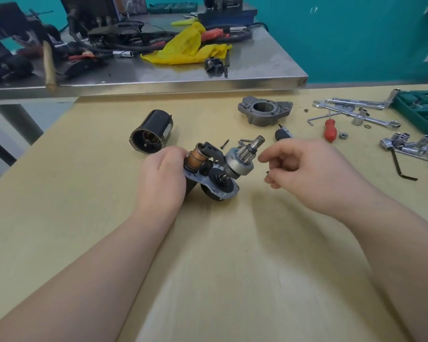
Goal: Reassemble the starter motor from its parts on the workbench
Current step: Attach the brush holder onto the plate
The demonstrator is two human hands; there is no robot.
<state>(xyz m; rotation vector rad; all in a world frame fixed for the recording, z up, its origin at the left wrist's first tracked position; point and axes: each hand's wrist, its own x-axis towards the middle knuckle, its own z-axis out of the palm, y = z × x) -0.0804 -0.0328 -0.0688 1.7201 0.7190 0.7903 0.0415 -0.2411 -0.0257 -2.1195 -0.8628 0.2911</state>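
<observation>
The half-built starter assembly (211,169) sits near the middle of the tan tabletop (208,267), its long axis running from lower left to upper right, tilted upward, with the pinion gear and shaft (247,151) pointing up and to the right. The left hand (163,176) grips its left end, fingers wrapped round the copper-coloured solenoid coil (195,159); the hand hides the rear of the assembly, so how it rests on the tabletop cannot be made out. The right hand (304,169) hovers just right of the pinion, apart from it, fingers loosely curled; a tiny dark speck shows by the fingertips, but it is too small to tell whether this grip holds anything.

Behind and left lies the black motor housing (151,132) on its side, open end facing the viewer. A small dark screw (224,143) lies just beyond the assembly. Farther right stands the grey nose housing (263,111), bore up. A red-handled screwdriver (330,129), wrenches (356,109) and sockets (403,141) lie at the right; a green tool case (423,109) is cut off by the edge. A steel bench (183,75) behind carries yellow cloth (188,49) and blurred clutter.
</observation>
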